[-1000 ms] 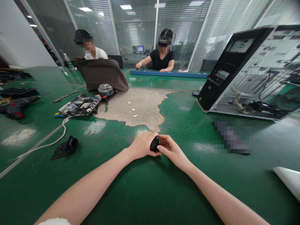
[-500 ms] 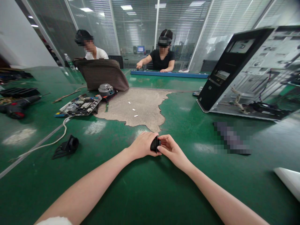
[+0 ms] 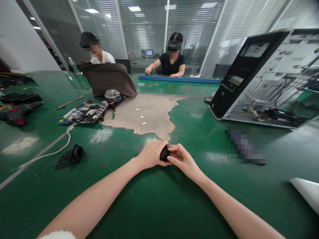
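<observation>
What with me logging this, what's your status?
Left hand around black part. Right hand at its right end. Other black piece off left, out of the way.

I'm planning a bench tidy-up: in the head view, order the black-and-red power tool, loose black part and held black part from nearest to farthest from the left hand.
From the left hand:
1. Held black part: in its grip.
2. Loose black part: on the green tabletop, to its left.
3. Black-and-red power tool: farther out, at the view's left edge.
</observation>
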{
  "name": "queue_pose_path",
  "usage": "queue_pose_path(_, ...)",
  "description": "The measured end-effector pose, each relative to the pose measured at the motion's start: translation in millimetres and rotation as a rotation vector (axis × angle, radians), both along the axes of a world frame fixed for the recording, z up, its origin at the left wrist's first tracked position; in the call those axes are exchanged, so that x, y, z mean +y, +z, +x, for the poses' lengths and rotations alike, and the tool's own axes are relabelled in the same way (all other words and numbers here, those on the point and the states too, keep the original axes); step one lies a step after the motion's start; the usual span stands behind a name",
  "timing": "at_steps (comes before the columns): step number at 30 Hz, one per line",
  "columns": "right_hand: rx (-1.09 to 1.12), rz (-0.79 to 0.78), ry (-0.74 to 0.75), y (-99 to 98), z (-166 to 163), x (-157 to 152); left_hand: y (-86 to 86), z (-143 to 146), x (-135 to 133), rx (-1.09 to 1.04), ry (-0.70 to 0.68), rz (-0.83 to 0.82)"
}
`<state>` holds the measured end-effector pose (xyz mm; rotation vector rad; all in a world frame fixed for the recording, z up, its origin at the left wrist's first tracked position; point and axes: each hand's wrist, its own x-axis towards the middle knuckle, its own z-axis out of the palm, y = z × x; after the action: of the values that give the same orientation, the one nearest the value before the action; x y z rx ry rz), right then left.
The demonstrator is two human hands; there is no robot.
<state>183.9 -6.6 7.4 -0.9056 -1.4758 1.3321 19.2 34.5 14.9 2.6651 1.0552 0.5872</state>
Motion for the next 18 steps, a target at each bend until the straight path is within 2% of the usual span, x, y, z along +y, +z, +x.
queue_pose_path(7,-0.038,-0.038,0.007,-0.6,-1.1,2.1,-0.2,-0.2,0.1,0.009,0.006,0.02)
queue_pose_path(14,-0.012,0.025,-0.006,1.0,-0.6,-0.4,0.4,0.3,-0.4,0.007,0.0,0.016)
queue_pose_path(18,-0.086,0.052,-0.028,0.7,-1.5,-1.3,0.8,1.2,0.2,-0.009,0.012,0.02)
